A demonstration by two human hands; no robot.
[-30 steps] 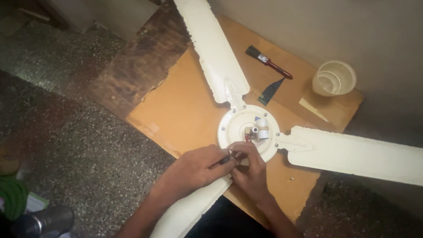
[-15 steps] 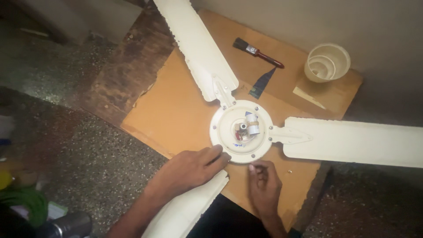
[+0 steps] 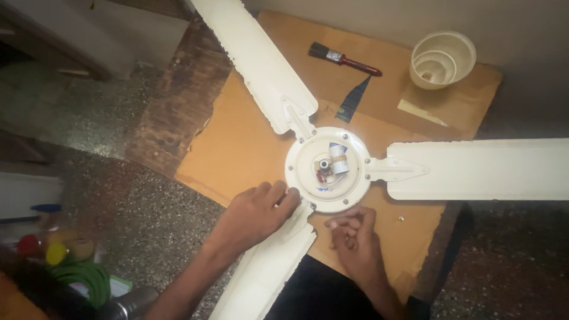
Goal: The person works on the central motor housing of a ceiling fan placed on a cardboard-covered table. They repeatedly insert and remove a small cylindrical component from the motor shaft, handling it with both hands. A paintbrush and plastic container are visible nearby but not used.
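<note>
Cream three-blade ceiling fan [image 3: 332, 169] lay flat, motor hub up, on a sheet of brown cardboard [image 3: 237, 148] over the speckled floor [image 3: 136, 219]. Blades ran to upper left, right, and down toward the person.

Handling, my read: the motor housing is the heavy, rigid part. Blades are thin sheet and will flex, so a lift should go at the hub or at the blade brackets, not the tips. Painted surface is probably slick. Wiring stub and the small cylindrical part at hub centre look delicate, keep off them.

Left hand [image 3: 255, 216] lay flat, fingers loosely spread, on the near blade's [image 3: 267, 272] root, fingertips touching the hub rim. It gripped nothing.

Right hand [image 3: 352, 240] sat just below the hub, fingers curled together. Whether it pinched something small, cannot tell.

Smaller items: cream canopy cup [image 3: 441, 58] at upper right, paintbrush [image 3: 342, 58] near it, loose screw [image 3: 401, 218] on the cardboard right of the right hand.
</note>
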